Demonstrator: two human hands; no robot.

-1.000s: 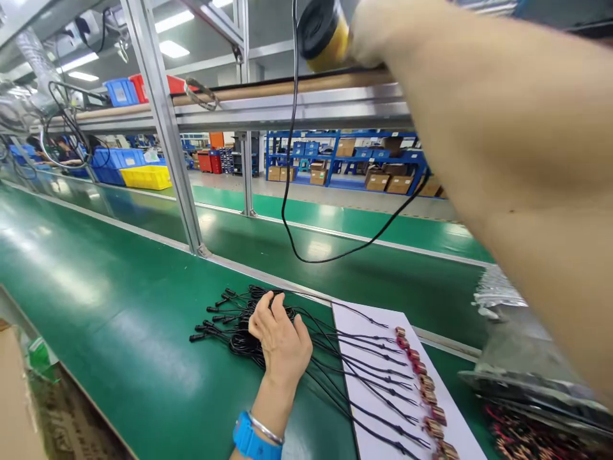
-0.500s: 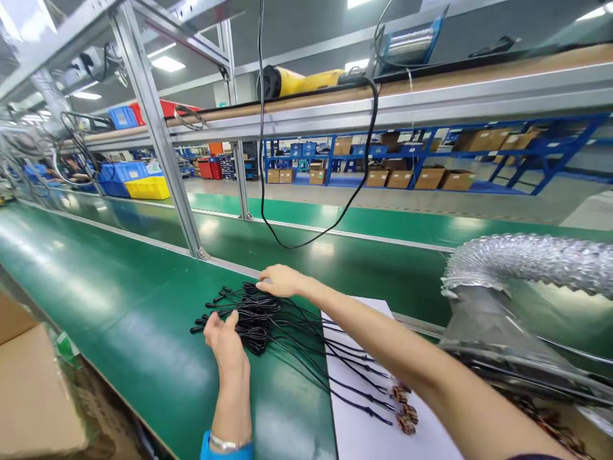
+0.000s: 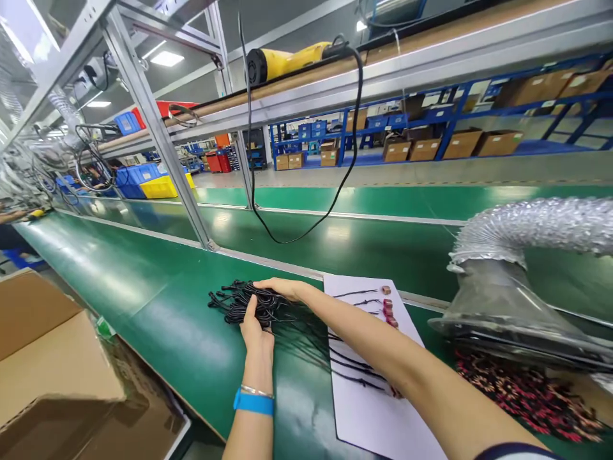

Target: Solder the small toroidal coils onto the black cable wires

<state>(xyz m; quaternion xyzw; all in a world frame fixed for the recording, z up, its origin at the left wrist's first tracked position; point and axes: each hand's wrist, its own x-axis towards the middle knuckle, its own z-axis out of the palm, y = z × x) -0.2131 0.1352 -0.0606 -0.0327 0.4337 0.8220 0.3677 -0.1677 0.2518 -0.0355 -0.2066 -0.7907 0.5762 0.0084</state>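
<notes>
A bundle of coiled black cables (image 3: 237, 300) lies on the green work surface. My left hand (image 3: 257, 324) closes on its near side, thumb over the top and the other fingers hidden behind the coils. From the far side my right hand (image 3: 280, 287) grips the same bundle, its fingertips partly hidden among the cables. The long cable ends run right onto a white sheet (image 3: 352, 415). Small copper-and-red wound coils (image 3: 389, 312) sit at the cable ends there; my right forearm covers part of them.
An open cardboard box (image 3: 57, 358) stands at the lower left. On the right, a fume hood (image 3: 507, 313) with a silver duct (image 3: 550, 227) hangs over a heap of red and copper coils (image 3: 536, 396). A black cord (image 3: 352, 160) loops down from the shelf beside a yellow power tool (image 3: 287, 62).
My left hand has moved in from the open and closed on the cables. Both hands have squeezed the bundle together, and the cable ends have shifted left on the sheet.
</notes>
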